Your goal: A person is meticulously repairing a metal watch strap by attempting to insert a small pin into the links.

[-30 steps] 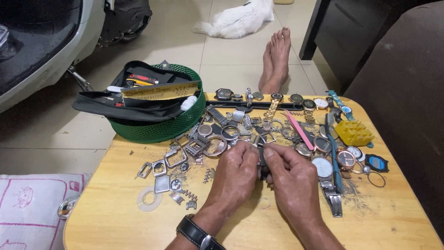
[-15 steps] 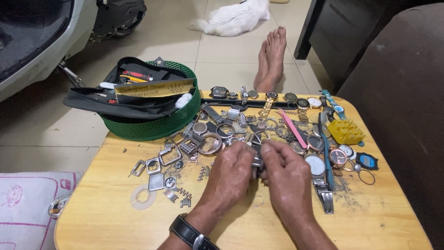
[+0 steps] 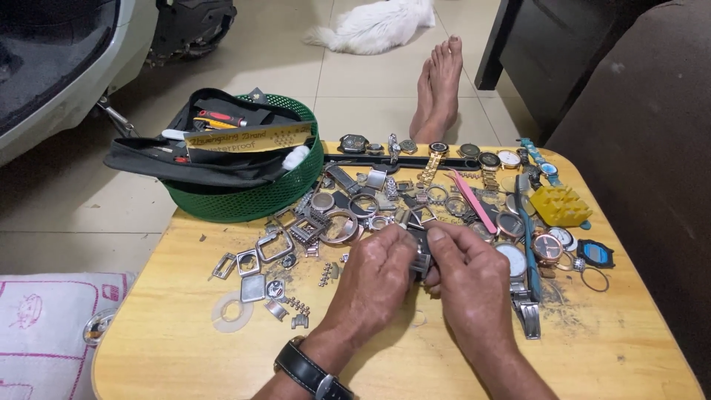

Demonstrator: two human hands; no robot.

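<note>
Your left hand (image 3: 378, 274) and right hand (image 3: 466, 278) meet over the middle of the wooden tabletop (image 3: 185, 348), and both grips are closed on one small dark watch part (image 3: 421, 255) pinched between the fingertips. Only a sliver of it shows between your thumbs, so you cannot tell just what kind of piece it is. A black wristwatch (image 3: 311, 374) sits on your left wrist.

Just beyond the grip lies a scatter of metal watch cases and bezels (image 3: 333, 218), some of them touching. To the left of the grip, square case frames (image 3: 266, 248) lie near a pale flat ring (image 3: 231, 311). To the right of the grip, a round white watch dial (image 3: 512, 259) sits just beside your right hand, with a long metal watch strap (image 3: 527, 285) past it. Further right stands a yellow block (image 3: 561, 205), and nearer you a small dark square watch case (image 3: 595, 253).

Far beyond the grip, a row of watches (image 3: 444, 152) lines the tabletop's far edge. Beyond and to the left, a green basket (image 3: 252, 200) rests on the corner, holding a black tool pouch (image 3: 178, 159). Past the tabletop, bare feet (image 3: 438, 85) rest on the tiled floor (image 3: 355, 96).
</note>
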